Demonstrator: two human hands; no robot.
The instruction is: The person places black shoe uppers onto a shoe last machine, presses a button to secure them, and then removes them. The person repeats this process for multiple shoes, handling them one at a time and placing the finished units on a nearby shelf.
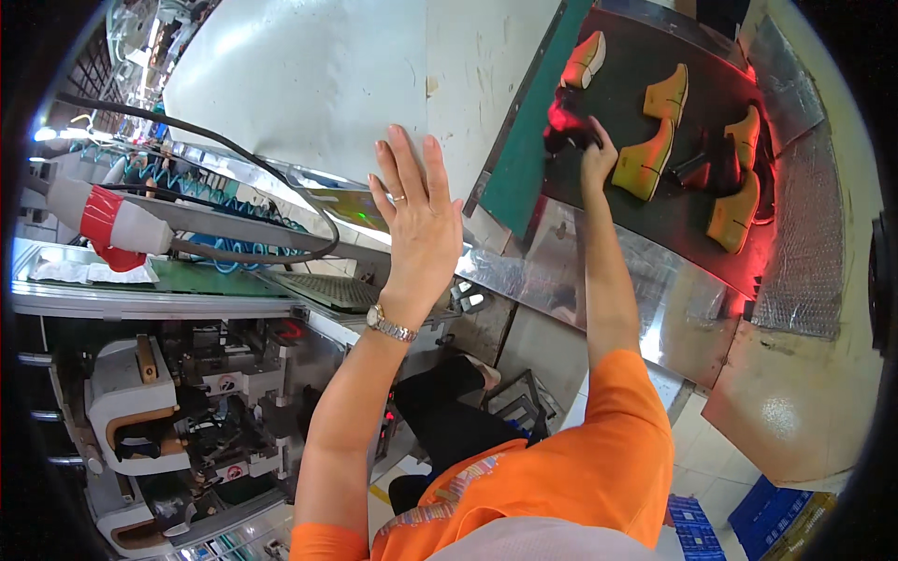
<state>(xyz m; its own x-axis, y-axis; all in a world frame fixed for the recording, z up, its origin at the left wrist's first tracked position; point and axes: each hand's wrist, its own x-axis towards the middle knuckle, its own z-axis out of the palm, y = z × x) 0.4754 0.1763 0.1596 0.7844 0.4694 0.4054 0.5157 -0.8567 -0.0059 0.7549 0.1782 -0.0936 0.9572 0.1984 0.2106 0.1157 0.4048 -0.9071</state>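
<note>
My right hand [599,159] reaches over a dark conveyor belt [617,103], its fingers closed on a black shoe part [569,126] lit red. Just beyond it lies a tan wedge sole [585,61]. To the right of that hand, a second wedge sole [645,161] and a third wedge sole [666,93] rest on the belt. More wedges, such as one at the far right [734,215], lie beside dark shoe parts [716,166]. My left hand [416,206] is raised, fingers spread with nothing in them, near a pale metal panel [318,75].
Red light glows along the belt's right side, where silver bubble insulation [804,252] covers a ledge. A black cable [215,136] and a white arm with red tape [101,215] extend at left, above white machines [136,402]. Blue crates [767,514] stand lower right.
</note>
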